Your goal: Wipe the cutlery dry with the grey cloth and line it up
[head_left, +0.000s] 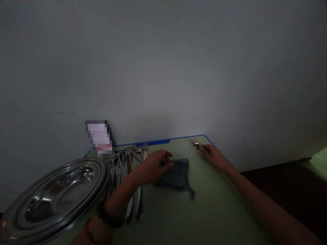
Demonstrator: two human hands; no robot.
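At the far right corner of the table, my right hand (213, 156) is closed on the handle end of a fork (193, 140). A shiny rounded part like a spoon's bowl shows against the fork, but I cannot tell whether it is a separate spoon. My left hand (155, 166) hovers over a dark grey cloth (178, 173), its fingers curved and apart with nothing between them. The cloth lies crumpled, one corner trailing toward me. Left of that hand, several spoons, forks and knives (139, 204) lie side by side, partly hidden by my left forearm.
Stacked oval metal trays (98, 177) stand at the left. Behind them a phone-like object (99, 136), pixelated, leans against the wall (163, 75). The pale green table (204, 211) has a blue edge and meets the wall at the back.
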